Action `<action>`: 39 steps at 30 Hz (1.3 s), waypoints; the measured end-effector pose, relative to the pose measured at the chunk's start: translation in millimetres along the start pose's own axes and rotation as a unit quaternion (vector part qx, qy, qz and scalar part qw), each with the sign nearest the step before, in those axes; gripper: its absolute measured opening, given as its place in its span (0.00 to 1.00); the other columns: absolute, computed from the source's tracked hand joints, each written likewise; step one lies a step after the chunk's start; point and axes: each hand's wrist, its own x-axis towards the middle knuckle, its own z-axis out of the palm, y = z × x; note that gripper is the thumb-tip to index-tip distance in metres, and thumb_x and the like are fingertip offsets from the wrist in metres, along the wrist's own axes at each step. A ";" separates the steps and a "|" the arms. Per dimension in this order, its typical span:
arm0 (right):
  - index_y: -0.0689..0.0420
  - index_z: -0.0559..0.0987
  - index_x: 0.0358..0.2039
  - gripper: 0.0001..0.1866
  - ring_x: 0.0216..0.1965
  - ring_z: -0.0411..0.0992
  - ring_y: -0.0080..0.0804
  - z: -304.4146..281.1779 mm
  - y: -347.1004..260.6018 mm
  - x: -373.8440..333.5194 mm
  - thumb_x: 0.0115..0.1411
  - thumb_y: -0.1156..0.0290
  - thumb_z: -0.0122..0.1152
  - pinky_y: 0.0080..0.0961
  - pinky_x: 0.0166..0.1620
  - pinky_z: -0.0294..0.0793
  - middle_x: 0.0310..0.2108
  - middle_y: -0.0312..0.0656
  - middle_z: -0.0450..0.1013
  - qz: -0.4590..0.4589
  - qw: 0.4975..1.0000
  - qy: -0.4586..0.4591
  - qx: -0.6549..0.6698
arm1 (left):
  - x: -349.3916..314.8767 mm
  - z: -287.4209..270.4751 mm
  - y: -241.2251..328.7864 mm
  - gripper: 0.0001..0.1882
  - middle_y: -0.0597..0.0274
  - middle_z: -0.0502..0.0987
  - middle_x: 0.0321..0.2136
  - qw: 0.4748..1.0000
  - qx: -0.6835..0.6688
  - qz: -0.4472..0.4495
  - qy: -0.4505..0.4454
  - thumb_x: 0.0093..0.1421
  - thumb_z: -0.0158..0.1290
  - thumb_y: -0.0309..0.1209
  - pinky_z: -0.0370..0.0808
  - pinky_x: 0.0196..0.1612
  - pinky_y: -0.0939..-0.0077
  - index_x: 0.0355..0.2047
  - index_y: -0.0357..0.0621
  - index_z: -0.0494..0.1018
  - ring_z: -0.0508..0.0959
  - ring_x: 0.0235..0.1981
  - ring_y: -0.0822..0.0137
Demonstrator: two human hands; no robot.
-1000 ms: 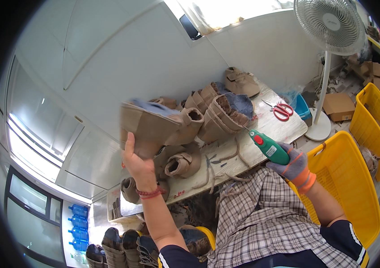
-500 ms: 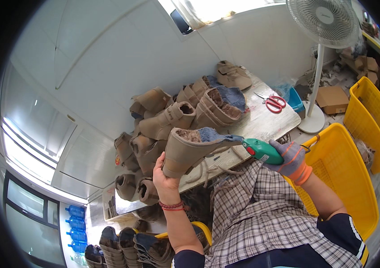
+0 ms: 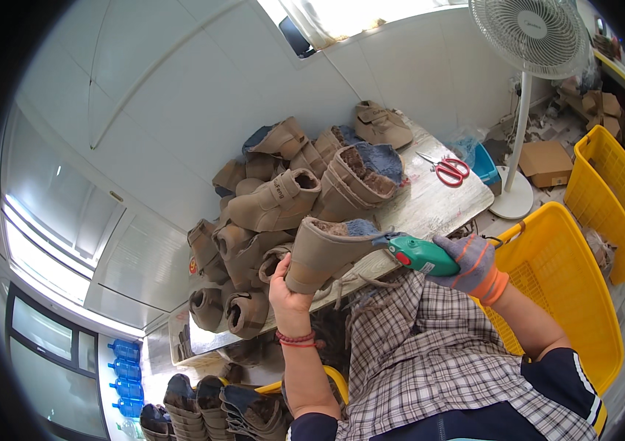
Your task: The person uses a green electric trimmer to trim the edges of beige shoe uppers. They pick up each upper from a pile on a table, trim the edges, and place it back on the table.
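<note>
My bare left hand [image 3: 290, 294] grips a taupe boot [image 3: 327, 257] by its underside, holding it up in front of the table edge. Brown fleece lines the boot, and a strip of blue lining [image 3: 361, 227] stretches from its opening. In a grey glove with orange stripes, my right hand [image 3: 472, 266] is closed round a green handheld electric cutter [image 3: 429, 256] with a red button. The cutter's head meets the end of the blue strip beside the boot; its blade is too small to make out.
Similar boots [image 3: 272, 202] are heaped on the worn table [image 3: 437, 202], with red-handled scissors [image 3: 448, 169] at its right. Yellow baskets [image 3: 599, 294] stand at right, near a white fan [image 3: 537, 29]. More boots [image 3: 250, 411] stand low left, near blue water bottles [image 3: 127, 387].
My left hand has shifted right with the boot, and the cutter has come slightly left, closer to the boot opening. A boot at the back of the heap has tipped, showing blue lining.
</note>
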 end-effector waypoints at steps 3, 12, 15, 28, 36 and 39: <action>0.57 0.77 0.43 0.35 0.18 0.69 0.36 -2.5 -2.2 2.8 0.37 0.51 0.75 0.31 0.23 0.68 0.16 0.37 0.70 -0.006 1.000 -0.009 -0.007 | -2.8 4.3 -3.9 0.15 0.45 0.75 0.47 1.000 0.002 0.014 -0.001 0.65 0.41 0.29 0.70 0.55 0.49 0.46 0.34 0.71 0.74 0.49 0.49; 0.56 0.78 0.41 0.35 0.20 0.72 0.39 -0.7 -12.4 6.4 0.33 0.51 0.77 0.31 0.25 0.70 0.22 0.41 0.75 -0.002 1.000 0.003 0.024 | -28.6 38.2 -32.4 0.17 0.50 0.73 0.51 0.990 0.057 0.123 -0.027 0.66 0.46 0.33 0.69 0.56 0.53 0.51 0.36 0.68 0.73 0.52 0.53; 0.56 0.78 0.41 0.35 0.20 0.72 0.39 0.5 -18.1 9.4 0.33 0.52 0.78 0.31 0.25 0.71 0.22 0.41 0.75 -0.009 0.999 0.025 0.041 | -38.1 44.5 -39.9 0.18 0.52 0.72 0.52 0.980 0.082 0.176 -0.048 0.65 0.47 0.32 0.69 0.56 0.54 0.53 0.37 0.67 0.73 0.52 0.55; 0.57 0.78 0.43 0.32 0.28 0.77 0.42 -4.1 -53.7 31.4 0.40 0.51 0.75 0.30 0.31 0.76 0.28 0.46 0.77 0.093 0.979 -0.082 0.163 | -48.5 17.3 -61.2 0.23 0.55 0.68 0.56 0.897 0.260 0.320 -0.160 0.64 0.48 0.28 0.67 0.59 0.56 0.59 0.42 0.61 0.69 0.56 0.57; 0.56 0.78 0.45 0.32 0.29 0.78 0.40 5.2 -59.3 34.8 0.41 0.53 0.75 0.28 0.34 0.76 0.28 0.47 0.77 0.145 0.950 -0.074 0.266 | -43.7 0.9 -70.9 0.23 0.58 0.72 0.52 0.853 0.379 0.319 -0.166 0.59 0.52 0.19 0.71 0.54 0.69 0.56 0.39 0.65 0.72 0.51 0.65; 0.57 0.77 0.46 0.32 0.31 0.78 0.35 4.4 -61.5 35.0 0.42 0.56 0.75 0.25 0.36 0.76 0.30 0.46 0.78 0.178 0.941 -0.091 0.273 | -38.2 -12.1 -68.3 0.21 0.57 0.73 0.50 0.766 0.523 0.343 -0.146 0.60 0.52 0.19 0.70 0.52 0.71 0.54 0.38 0.67 0.72 0.50 0.69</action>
